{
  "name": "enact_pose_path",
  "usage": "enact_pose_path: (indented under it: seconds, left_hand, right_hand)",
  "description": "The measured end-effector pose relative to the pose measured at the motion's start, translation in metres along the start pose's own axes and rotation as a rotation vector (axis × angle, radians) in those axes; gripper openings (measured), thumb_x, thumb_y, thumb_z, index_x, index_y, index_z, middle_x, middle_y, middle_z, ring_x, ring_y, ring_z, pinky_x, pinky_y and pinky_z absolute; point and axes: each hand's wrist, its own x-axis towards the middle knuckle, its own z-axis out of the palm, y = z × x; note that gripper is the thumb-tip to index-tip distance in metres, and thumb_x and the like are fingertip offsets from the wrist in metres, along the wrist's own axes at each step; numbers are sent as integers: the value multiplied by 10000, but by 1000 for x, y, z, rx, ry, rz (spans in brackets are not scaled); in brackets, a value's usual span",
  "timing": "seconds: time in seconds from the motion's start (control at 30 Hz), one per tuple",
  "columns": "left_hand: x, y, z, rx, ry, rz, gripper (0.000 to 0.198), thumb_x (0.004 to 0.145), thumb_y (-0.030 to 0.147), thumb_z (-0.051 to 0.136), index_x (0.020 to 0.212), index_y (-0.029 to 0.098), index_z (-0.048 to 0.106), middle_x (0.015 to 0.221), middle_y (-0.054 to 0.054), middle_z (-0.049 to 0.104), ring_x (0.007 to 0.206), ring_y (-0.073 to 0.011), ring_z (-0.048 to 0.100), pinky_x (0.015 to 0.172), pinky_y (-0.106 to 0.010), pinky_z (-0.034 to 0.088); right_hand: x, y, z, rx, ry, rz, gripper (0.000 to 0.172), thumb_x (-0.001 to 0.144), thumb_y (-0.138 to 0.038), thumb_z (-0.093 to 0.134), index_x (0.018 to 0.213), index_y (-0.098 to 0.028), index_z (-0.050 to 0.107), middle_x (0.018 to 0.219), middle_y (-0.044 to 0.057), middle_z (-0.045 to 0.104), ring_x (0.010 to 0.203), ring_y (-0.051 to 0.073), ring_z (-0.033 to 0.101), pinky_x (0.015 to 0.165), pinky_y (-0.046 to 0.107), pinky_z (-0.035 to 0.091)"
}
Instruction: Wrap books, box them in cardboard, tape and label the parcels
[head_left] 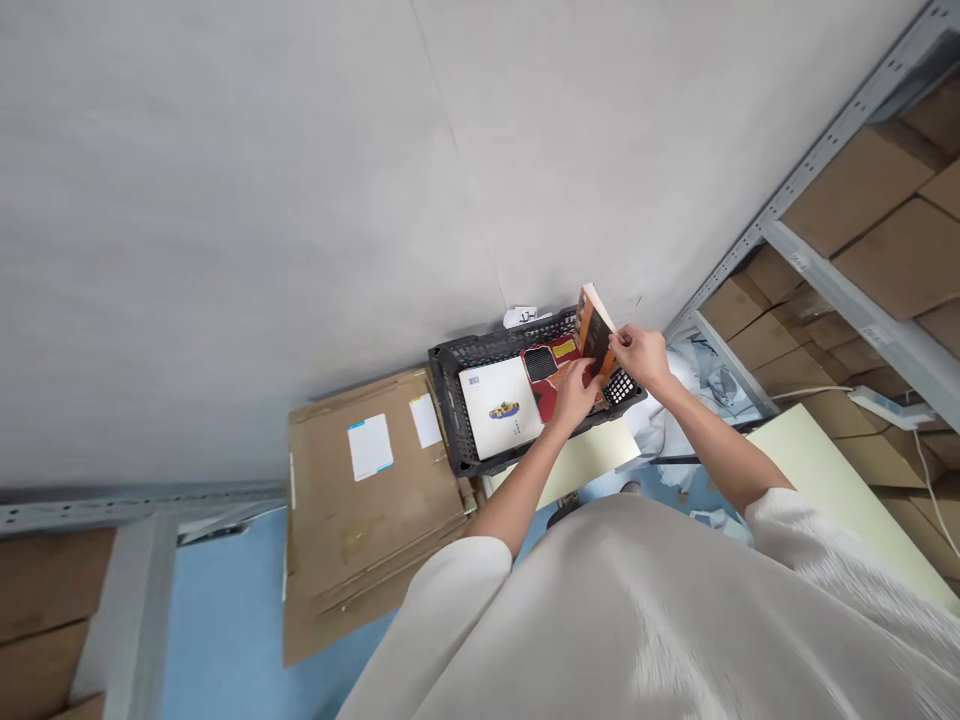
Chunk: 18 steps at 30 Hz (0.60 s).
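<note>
A black plastic crate stands against the wall in front of me with books inside. On its left lies a white book with a small blue and yellow picture. Beside that is a red book with black and yellow patches, partly covered by my hand. A black and orange book stands tilted on edge at the crate's right end. My right hand pinches its right edge. My left hand has its fingers closed at the book's lower part, above the red book; its fingertips are partly hidden.
Flattened cardboard with white labels leans left of the crate. Shelving with brown boxes rises on the right, and a power strip hangs there. White plastic bags lie right of the crate. A pale yellow board is at right.
</note>
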Motion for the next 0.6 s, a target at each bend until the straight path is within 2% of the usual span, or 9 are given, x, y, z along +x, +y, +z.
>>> enact_pose_path:
  seconds: [0.2,0.33,0.47,0.6]
  left_hand:
    - [7,47,17,76,71,207,335,1000,245,719,1325,251,637,1365,-122,678,1360,-279,626,1191,-467,503]
    - [7,74,37,118,92,302,339,986,211,725,1312,241,639,1350,-125,680,1349,-282,628,1190,-474,503]
    - [-1,97,74,150,64,354,284,982,218,733,1258,237,669,1278,-120,716,1283,-281,670,1148,-460,533]
    - [-23,120,130,188,-52,445,258,1020,277,695,1275,237,702,1257,-131,746,1239,-287,704,1117,-447,552]
  right_hand:
    - [-16,1,-59,224,191,57,291,949,-444,646,832,-198,750,741,43,739,704,197,660,730,295,477]
    - [-34,18,-98,382,261,175,316,925,-471,658,803,-193,746,679,14,711,670,190,665,717,295,502]
    - [-63,53,-134,474,301,284,293,903,-454,662,797,-196,750,635,4,707,651,197,684,693,296,514]
    - [-101,108,-169,466,356,397,278,887,-443,676,781,-197,751,613,8,711,628,204,679,675,302,521]
